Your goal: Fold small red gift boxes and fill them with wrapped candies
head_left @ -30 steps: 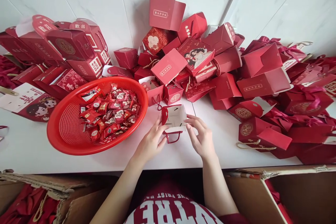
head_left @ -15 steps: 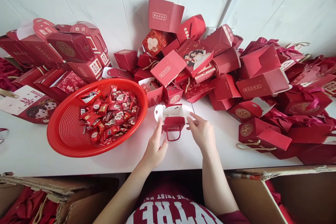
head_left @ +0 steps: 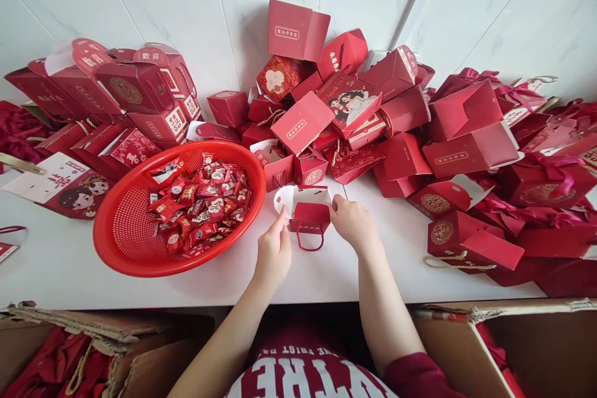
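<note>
A small red gift box (head_left: 310,216) with a white inside stands on the table in front of me, its top flaps up and a red cord handle (head_left: 311,249) hanging over its near side. My left hand (head_left: 274,250) grips the base of the box's left flap, thumb and fingers at its edge. On the other side, my right hand (head_left: 352,221) pinches the right flap, which its fingers mostly cover. Left of the box, a red plastic basket (head_left: 122,233) holds many wrapped candies (head_left: 212,208).
Piled red gift boxes (head_left: 303,124) lean against the tiled wall. More boxes are stacked at the left (head_left: 140,93) and heaped at the right (head_left: 466,155). Below the table edge stand cardboard cartons (head_left: 448,348) with red items inside.
My right hand has closed in on the right flap and drawn it inward. My left hand has shifted slightly left and down along the left flap. The view has moved slightly.
</note>
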Demonstrator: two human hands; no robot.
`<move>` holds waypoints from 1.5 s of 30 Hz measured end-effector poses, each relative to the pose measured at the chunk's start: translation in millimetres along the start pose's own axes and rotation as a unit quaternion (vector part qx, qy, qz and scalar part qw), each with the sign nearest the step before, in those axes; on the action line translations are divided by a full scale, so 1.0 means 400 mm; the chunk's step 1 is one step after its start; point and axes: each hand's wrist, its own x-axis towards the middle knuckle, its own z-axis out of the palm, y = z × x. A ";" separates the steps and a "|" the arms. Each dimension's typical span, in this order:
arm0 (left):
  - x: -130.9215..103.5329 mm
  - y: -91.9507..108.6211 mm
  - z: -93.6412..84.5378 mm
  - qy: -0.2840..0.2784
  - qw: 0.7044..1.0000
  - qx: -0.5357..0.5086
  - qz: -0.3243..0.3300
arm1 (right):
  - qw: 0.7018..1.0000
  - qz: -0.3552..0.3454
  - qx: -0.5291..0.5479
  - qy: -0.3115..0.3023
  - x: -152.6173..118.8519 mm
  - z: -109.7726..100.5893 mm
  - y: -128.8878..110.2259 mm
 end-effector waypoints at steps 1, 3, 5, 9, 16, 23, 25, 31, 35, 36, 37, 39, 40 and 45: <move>0.002 0.001 0.001 0.000 1.000 0.009 0.001 | 1.000 -0.015 0.001 -0.002 -0.001 0.001 -0.001; 0.004 0.007 0.001 -0.004 1.000 0.024 -0.017 | 0.999 -0.044 0.006 -0.003 -0.008 0.002 -0.003; 0.008 0.011 -0.001 -0.015 0.998 0.022 -0.050 | 0.997 -0.070 0.009 0.002 -0.021 0.003 -0.004; 0.023 0.011 -0.006 -0.015 0.991 -0.097 -0.095 | 0.993 -0.115 -0.002 0.032 -0.051 0.012 0.001; 0.042 0.033 -0.017 -0.062 0.992 -0.002 -0.111 | 0.963 -0.209 -0.051 0.162 -0.088 0.029 0.025; 0.073 0.049 -0.044 -0.110 0.957 0.270 -0.003 | 0.946 -0.253 -0.070 0.189 -0.109 0.018 0.027; 0.084 0.042 -0.050 -0.130 0.954 0.271 0.006 | 0.943 -0.269 -0.072 0.184 -0.114 0.018 0.028; 0.085 0.007 -0.048 -0.138 0.953 0.271 0.004 | 0.943 -0.273 -0.052 0.182 -0.127 0.023 0.030; 0.071 0.005 -0.043 -0.187 0.950 0.245 0.061 | 0.964 -0.207 -0.014 0.169 -0.118 0.029 0.042; 0.067 0.008 -0.043 -0.199 0.948 0.237 0.076 | 0.969 -0.191 -0.003 0.159 -0.114 0.032 0.047; 0.065 0.011 -0.042 -0.204 0.948 0.232 0.083 | 0.972 -0.179 0.006 0.149 -0.111 0.036 0.051; 0.061 0.017 -0.041 -0.185 0.952 0.234 0.072 | 0.976 -0.171 0.021 0.130 -0.105 0.046 0.056; 0.061 0.020 -0.041 -0.165 0.955 0.240 0.058 | 0.977 -0.175 0.028 0.120 -0.104 0.052 0.058; 0.073 0.020 -0.047 -0.131 0.957 0.255 0.038 | 0.974 -0.199 0.064 0.082 -0.107 0.070 0.059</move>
